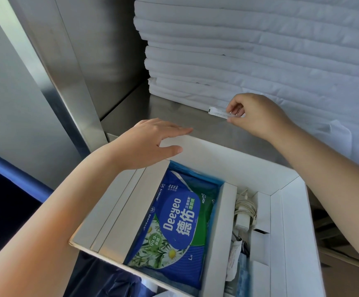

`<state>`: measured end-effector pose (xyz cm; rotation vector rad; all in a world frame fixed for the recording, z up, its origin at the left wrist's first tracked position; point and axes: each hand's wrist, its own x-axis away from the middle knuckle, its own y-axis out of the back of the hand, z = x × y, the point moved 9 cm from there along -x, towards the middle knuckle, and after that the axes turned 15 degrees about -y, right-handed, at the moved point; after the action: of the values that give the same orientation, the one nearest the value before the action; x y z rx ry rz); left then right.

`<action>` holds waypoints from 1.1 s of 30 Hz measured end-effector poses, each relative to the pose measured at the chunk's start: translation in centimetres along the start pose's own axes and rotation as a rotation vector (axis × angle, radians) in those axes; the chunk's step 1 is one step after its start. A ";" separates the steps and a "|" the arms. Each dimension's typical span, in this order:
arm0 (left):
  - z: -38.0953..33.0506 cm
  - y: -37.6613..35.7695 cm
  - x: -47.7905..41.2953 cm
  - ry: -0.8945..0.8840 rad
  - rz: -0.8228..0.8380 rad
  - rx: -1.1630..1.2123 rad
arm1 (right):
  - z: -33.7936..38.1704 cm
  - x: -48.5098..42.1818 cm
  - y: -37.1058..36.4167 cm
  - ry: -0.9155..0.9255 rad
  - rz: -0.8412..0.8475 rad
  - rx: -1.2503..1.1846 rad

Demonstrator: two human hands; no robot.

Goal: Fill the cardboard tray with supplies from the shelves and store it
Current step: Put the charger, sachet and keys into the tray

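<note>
The right hand (258,116) pinches a slim white packet (218,112) over the steel shelf (153,112).
Its grip, at 1 o'clock from the cardboard tray (217,151), nips the packet, perhaps a boxed tube, just before the folded linens (238,50). The left hand (153,138) lies with its grip spread on the tray's far rim at 11 o'clock. A blue wipes pack (174,228) lies in the tray, with a white charger (243,219) at its 3 o'clock.

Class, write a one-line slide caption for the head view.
At the shelf, the right hand pinches a white packet; the left hand rests on the tray, which holds wipes and a charger.
</note>
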<state>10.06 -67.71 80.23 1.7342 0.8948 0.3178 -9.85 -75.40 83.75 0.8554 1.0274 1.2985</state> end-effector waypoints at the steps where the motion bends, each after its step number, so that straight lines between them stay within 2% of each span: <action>1: 0.0 0.0 0.0 0.003 0.000 -0.001 | 0.2 0.5 0.5 0.015 -0.016 -0.004; 5: 0.1 0.0 0.1 0.008 -0.003 0.001 | 0.8 3.1 2.5 0.085 -0.055 -0.039; 7: 0.0 0.1 0.1 0.007 -0.006 0.003 | 1.2 4.9 3.2 0.140 -0.022 -0.050; 12: -0.4 0.3 -0.1 -0.011 -0.005 -0.005 | 2.9 11.2 3.0 0.325 0.231 -0.031; 16: -0.5 0.5 -0.1 -0.014 -0.017 0.000 | 2.6 16.0 0.5 0.440 0.458 0.084; 19: -0.6 0.4 -0.1 -0.016 -0.008 0.003 | 1.6 18.2 -0.8 0.503 0.554 0.166; 25: -0.7 0.5 0.0 -0.014 -0.011 0.008 | 0.0 21.3 -3.1 0.604 0.603 0.339; 33: -0.4 0.4 0.1 -0.021 -0.007 -0.005 | 0.4 22.8 -5.6 0.589 0.708 0.409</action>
<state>9.99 -67.41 80.74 1.7268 0.8846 0.2966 -7.93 -53.28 75.99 1.2507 1.5647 2.0549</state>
